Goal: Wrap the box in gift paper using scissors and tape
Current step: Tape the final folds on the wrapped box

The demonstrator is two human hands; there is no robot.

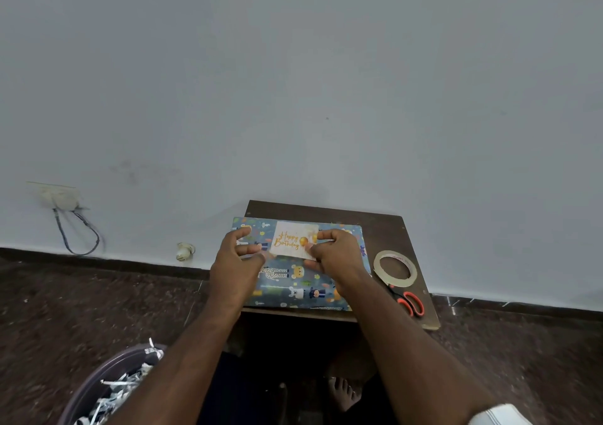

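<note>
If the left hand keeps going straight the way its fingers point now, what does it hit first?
Likely the Happy Birthday card: the left hand points right, across the wrapped box, and its fingertips are already at the card's left edge. Beyond it is the right hand. Depth is hard to judge.

Left grip (pixel 235 255) fingers spread, curled; right grip (pixel 332 255) pinching.

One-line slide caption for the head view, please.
Both hands, left hand and right hand, hold a Happy Birthday card on the wrapped box; tape roll and scissors lie alongside.
</note>
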